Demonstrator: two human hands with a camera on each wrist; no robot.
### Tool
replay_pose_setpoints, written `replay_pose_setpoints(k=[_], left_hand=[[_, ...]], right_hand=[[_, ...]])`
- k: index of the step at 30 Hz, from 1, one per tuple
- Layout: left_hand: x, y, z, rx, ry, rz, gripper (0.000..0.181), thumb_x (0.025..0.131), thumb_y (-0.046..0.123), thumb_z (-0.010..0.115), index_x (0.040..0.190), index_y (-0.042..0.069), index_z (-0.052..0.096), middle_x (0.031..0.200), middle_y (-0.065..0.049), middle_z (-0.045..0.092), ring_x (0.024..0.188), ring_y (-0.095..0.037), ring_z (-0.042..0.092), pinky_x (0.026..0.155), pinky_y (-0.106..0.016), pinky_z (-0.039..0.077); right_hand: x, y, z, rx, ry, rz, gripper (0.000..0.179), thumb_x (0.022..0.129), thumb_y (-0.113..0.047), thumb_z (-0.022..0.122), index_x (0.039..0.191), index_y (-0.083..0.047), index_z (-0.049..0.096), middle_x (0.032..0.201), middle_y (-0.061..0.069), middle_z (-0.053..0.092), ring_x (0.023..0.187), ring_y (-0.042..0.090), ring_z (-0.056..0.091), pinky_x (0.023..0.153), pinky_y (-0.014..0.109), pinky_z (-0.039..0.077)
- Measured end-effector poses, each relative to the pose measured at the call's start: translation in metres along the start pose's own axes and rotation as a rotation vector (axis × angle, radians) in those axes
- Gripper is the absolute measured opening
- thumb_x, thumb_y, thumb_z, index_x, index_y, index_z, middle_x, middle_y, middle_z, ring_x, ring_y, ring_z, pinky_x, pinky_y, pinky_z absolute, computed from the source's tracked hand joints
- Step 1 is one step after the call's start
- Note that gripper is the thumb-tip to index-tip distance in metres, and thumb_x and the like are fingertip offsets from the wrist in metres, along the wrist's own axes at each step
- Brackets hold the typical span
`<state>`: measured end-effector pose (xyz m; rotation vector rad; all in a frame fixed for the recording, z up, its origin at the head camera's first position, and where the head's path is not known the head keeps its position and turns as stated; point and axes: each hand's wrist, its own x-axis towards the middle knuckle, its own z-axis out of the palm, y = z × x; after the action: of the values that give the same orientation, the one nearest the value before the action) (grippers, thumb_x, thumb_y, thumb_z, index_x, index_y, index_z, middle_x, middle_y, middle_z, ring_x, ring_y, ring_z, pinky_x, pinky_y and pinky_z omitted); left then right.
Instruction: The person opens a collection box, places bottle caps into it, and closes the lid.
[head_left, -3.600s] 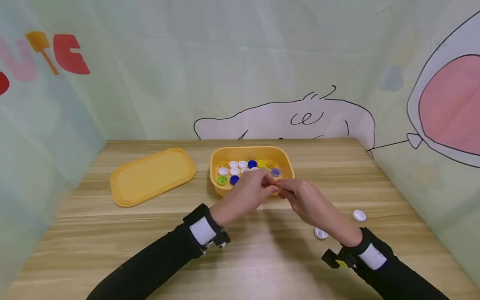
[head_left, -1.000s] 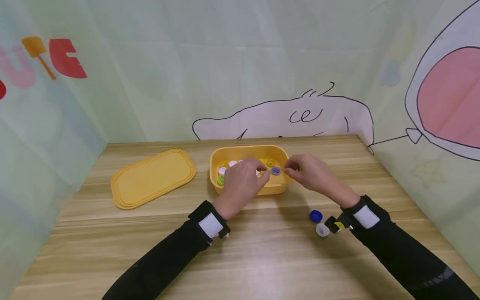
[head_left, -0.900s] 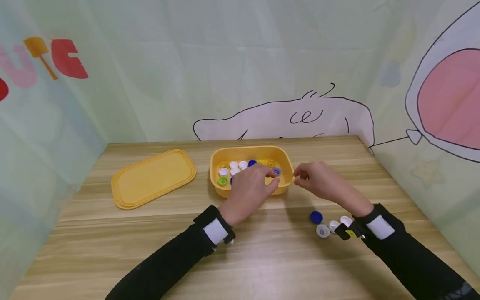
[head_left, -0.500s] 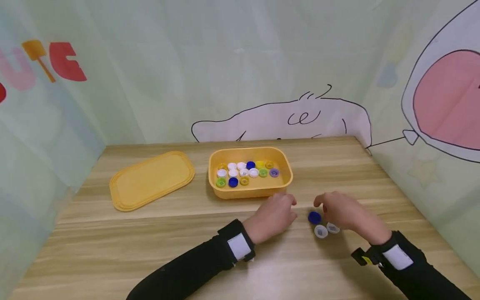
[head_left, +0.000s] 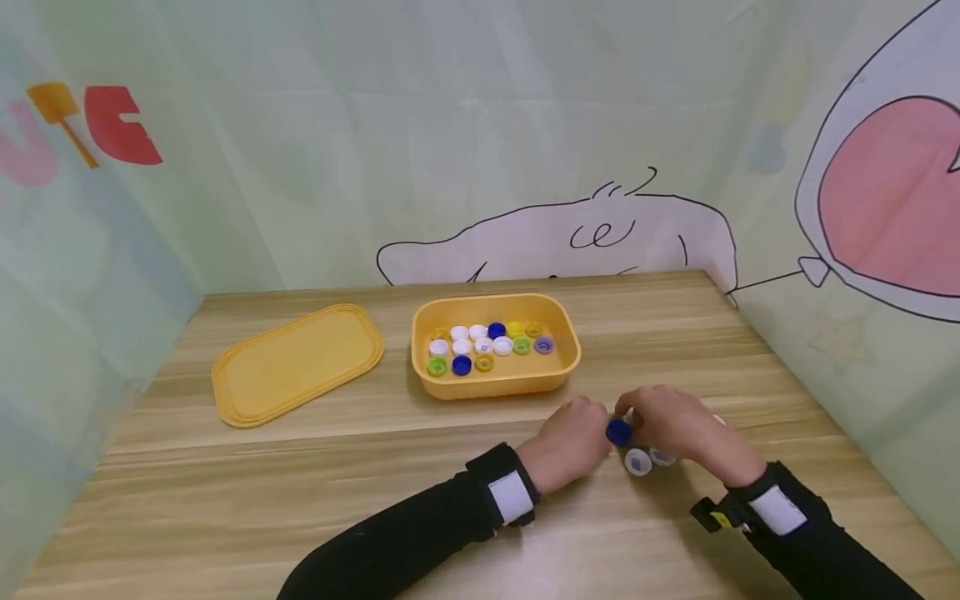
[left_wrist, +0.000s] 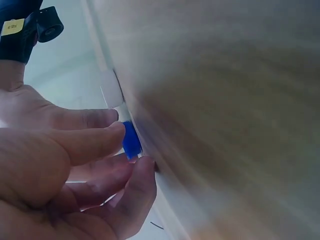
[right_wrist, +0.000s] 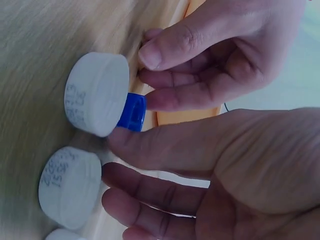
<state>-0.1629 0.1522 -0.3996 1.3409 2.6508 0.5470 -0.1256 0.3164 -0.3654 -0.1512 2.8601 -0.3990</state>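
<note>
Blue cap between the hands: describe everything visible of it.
The blue cap is small, round and apparently plastic. It looks tilted, at or just above the table, nearer the camera than the yellow box. The left hand and right hand have fingertips right at it; whether either pinches it is unclear. In the right wrist view, a white cap partly hides it.

The blue cap (head_left: 618, 432) is smooth plastic, the tabletop (head_left: 420, 450) wood-grained.
</note>
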Motion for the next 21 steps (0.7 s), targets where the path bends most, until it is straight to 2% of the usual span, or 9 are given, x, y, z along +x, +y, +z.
replay_pose_setpoints(k=[6, 10, 16, 18, 21], left_hand=[[0.0, 0.001, -0.002, 0.015, -0.003, -0.032, 0.012, 0.092, 0.016, 0.074, 0.095, 0.005, 0.07, 0.08, 0.0, 0.063, 0.07, -0.007, 0.057, 0.062, -0.019, 0.046], [-0.002, -0.002, -0.003, 0.003, 0.016, -0.034, 0.009, 0.093, 0.012, 0.072, 0.093, 0.004, 0.069, 0.077, 0.0, 0.06, 0.068, -0.008, 0.056, 0.06, -0.019, 0.045], [-0.008, -0.004, -0.007, 0.067, 0.022, 0.019, 0.006, 0.094, 0.009, 0.069, 0.089, 0.005, 0.068, 0.074, 0.0, 0.058, 0.066, -0.007, 0.054, 0.055, -0.019, 0.043], [-0.01, -0.004, -0.014, 0.069, 0.024, 0.017, 0.006, 0.094, 0.009, 0.069, 0.089, 0.005, 0.068, 0.074, 0.0, 0.058, 0.065, -0.007, 0.054, 0.054, -0.018, 0.043], [-0.011, -0.007, -0.028, 0.024, 0.029, -0.006, 0.007, 0.095, 0.009, 0.067, 0.089, 0.005, 0.067, 0.073, 0.001, 0.057, 0.062, -0.007, 0.053, 0.052, -0.018, 0.041]], right_hand=[[0.005, -0.004, 0.006, -0.03, 0.061, -0.068, 0.011, 0.081, -0.012, 0.082, 0.086, -0.013, 0.072, 0.073, -0.005, 0.058, 0.065, 0.014, 0.05, 0.056, 0.033, 0.042], [0.006, -0.012, 0.009, -0.023, 0.079, -0.116, 0.016, 0.081, -0.011, 0.081, 0.076, -0.016, 0.067, 0.069, -0.007, 0.053, 0.062, 0.012, 0.047, 0.054, 0.031, 0.041], [0.001, -0.025, 0.01, 0.027, 0.075, -0.142, 0.017, 0.08, -0.009, 0.084, 0.077, -0.013, 0.067, 0.068, -0.007, 0.054, 0.062, 0.011, 0.048, 0.057, 0.03, 0.043], [0.0, -0.028, 0.007, 0.049, 0.082, -0.14, 0.015, 0.081, -0.006, 0.083, 0.08, -0.01, 0.068, 0.07, -0.006, 0.056, 0.063, 0.011, 0.049, 0.058, 0.03, 0.044], [0.001, -0.034, 0.001, 0.078, 0.111, -0.158, 0.013, 0.082, -0.001, 0.081, 0.087, -0.007, 0.07, 0.075, -0.003, 0.059, 0.067, 0.012, 0.051, 0.06, 0.031, 0.047]])
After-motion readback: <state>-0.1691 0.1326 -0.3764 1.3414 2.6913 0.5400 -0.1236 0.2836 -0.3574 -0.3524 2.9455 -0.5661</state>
